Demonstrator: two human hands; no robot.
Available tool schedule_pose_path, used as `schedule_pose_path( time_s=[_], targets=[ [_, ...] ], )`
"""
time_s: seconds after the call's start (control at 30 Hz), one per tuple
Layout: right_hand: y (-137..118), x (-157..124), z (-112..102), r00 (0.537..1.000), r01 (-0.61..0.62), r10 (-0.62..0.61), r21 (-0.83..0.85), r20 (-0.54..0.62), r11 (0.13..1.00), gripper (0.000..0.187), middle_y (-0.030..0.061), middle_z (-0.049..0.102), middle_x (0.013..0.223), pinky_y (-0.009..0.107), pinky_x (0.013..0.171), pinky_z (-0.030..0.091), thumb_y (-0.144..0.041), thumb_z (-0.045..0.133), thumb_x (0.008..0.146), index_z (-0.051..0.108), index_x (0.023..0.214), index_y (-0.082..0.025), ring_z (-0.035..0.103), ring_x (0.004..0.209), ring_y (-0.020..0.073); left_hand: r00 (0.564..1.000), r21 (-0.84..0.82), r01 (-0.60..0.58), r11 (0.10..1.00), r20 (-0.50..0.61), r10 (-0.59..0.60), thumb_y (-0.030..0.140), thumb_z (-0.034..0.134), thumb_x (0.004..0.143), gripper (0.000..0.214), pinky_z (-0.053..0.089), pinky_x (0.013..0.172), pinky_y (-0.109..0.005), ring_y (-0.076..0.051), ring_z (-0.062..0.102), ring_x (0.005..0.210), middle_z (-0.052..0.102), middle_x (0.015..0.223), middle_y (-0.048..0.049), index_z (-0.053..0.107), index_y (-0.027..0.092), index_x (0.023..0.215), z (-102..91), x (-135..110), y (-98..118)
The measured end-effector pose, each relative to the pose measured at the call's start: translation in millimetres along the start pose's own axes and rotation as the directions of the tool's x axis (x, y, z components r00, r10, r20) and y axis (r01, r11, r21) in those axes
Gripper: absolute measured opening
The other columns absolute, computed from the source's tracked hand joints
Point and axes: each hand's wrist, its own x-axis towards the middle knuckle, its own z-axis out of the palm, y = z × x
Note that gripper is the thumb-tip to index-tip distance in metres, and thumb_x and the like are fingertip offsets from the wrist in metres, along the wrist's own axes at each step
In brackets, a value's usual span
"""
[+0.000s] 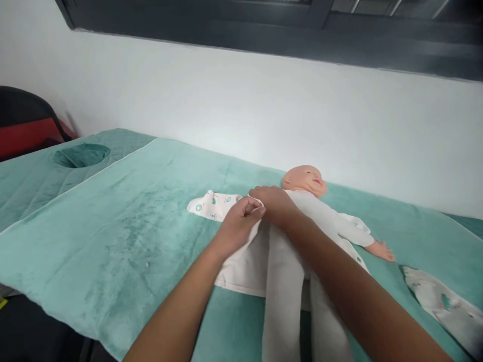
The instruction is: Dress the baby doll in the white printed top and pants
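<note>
The surface is a teal cover [162,171], soft like velvet, w/ darker brushed patches & one small pale speck [147,264]. On the L side a quilted part [30,188] begins behind a thin white seam; it has a round hollow [83,155]. Behind stands a white wall [188,95], & above it a dark frame [226,27]. At far L, a chair [32,120] in black & red.

The doll [320,211] lies on the cover in white clothes, head to the wall, legs to the viewer. A white garment [241,274] is spread at its side, partly below it, w/ a printed sleeve [211,206] lying out to the L. L hand [239,221] pinches the garment's edge betw. thumb & fingers. R hand [277,203] is just beside, back of hand up, fingers bent; cannot tell if they grip sth. Near bottom R corner, a printed cloth [445,306] lies apart.
</note>
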Motion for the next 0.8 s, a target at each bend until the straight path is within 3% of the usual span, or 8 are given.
schedule_pose_path(
  time_s=[0.1,0.2,0.3,0.33,0.37,0.47,0.6,0.8],
  targets=[
    [2.4,-3.1,-2.4,0.999,-0.012,0.012,0.024,-0.035,1.000,0.008,0.0071,0.064,0.086,0.030,0.066,0.034,-0.025,0.054,0.082,0.058,0.080,-0.019,0.056,0.076,0.0200,0.995,-0.087,0.052,0.995,0.089,-0.044,0.039,0.061,0.083,0.019,0.029,0.053,-0.020,-0.007,0.035,0.056,0.043,0.064,0.0053,0.058,0.020,0.085,11.5,-2.9,-3.5],
    [19.6,-29.5,-7.9,0.949,-0.136,0.186,0.203,-0.253,0.970,0.017,0.0062,0.066,0.100,0.030,0.072,0.038,-0.033,0.051,0.086,0.061,0.092,-0.021,0.058,0.091,0.0218,0.995,-0.161,0.098,0.982,0.038,-0.093,0.040,0.061,0.083,0.020,0.031,0.056,-0.020,-0.008,0.037,0.059,0.045,0.068,0.0043,0.057,0.020,0.085,8.6,-2.1,-4.8],
    [48.8,-77.0,-4.2,0.683,-0.429,0.569,0.379,-0.457,0.820,0.025,0.0071,0.067,0.096,0.031,0.072,0.041,-0.041,0.044,0.090,0.060,0.087,-0.022,0.059,0.086,0.0218,0.994,-0.200,0.097,0.975,-0.026,-0.104,0.040,0.062,0.082,0.020,0.035,0.064,-0.021,-0.010,0.041,0.065,0.048,0.071,0.0037,0.057,0.020,0.083,3.2,-0.5,-5.1],
    [59.4,-93.9,0.3,0.594,-0.542,0.667,0.389,-0.451,0.745,0.030,0.0079,0.067,0.088,0.032,0.068,0.040,-0.046,0.043,0.089,0.060,0.082,-0.022,0.059,0.079,0.0223,0.995,-0.203,0.089,0.975,-0.036,-0.098,0.040,0.062,0.081,0.021,0.036,0.065,-0.021,-0.010,0.042,0.066,0.048,0.071,0.0037,0.057,0.020,0.083,2.5,-0.2,-5.5],
    [69.6,-109.8,6.3,0.560,-0.635,0.728,0.359,-0.396,0.683,0.038,0.0089,0.066,0.080,0.033,0.064,0.039,-0.052,0.041,0.089,0.060,0.076,-0.022,0.057,0.074,0.0234,0.995,-0.202,0.078,0.976,-0.041,-0.088,0.041,0.062,0.081,0.022,0.036,0.066,-0.021,-0.010,0.042,0.066,0.048,0.072,0.0036,0.057,0.020,0.083,2.5,-0.1,-6.3],
    [93.4,-143.6,29.3,0.604,-0.736,0.781,0.263,-0.161,0.624,0.054,0.0118,0.064,0.068,0.035,0.058,0.037,-0.061,0.034,0.089,0.066,0.071,-0.021,0.056,0.063,0.0252,0.996,-0.183,0.017,0.983,-0.085,-0.033,0.040,0.060,0.083,0.021,0.036,0.067,-0.021,-0.010,0.042,0.067,0.047,0.073,0.0037,0.056,0.020,0.082,4.5,-0.5,-10.0],
    [101.9,-152.3,51.5,0.755,-0.583,0.649,0.362,-0.088,0.727,0.051,0.0109,0.067,0.070,0.037,0.066,0.044,-0.047,0.032,0.090,0.069,0.111,-0.017,0.062,0.068,0.0266,0.976,-0.130,-0.108,0.986,-0.204,0.080,0.035,0.060,0.084,0.016,0.035,0.068,-0.019,-0.010,0.042,0.072,0.046,0.077,0.0035,0.056,0.020,0.084,7.5,-0.8,-13.1],
    [82.7,-144.1,43.1,0.737,-0.446,0.670,0.683,-0.087,0.579,0.065,0.0140,0.072,0.095,0.039,0.086,0.049,-0.063,0.025,0.091,0.072,0.096,-0.018,0.064,0.100,0.0319,0.982,-0.114,-0.124,0.986,-0.160,0.105,0.035,0.056,0.086,0.015,0.033,0.063,-0.020,-0.010,0.038,0.068,0.042,0.074,0.0037,0.053,0.020,0.085,24.0,6.7,-8.2]
  ],
)
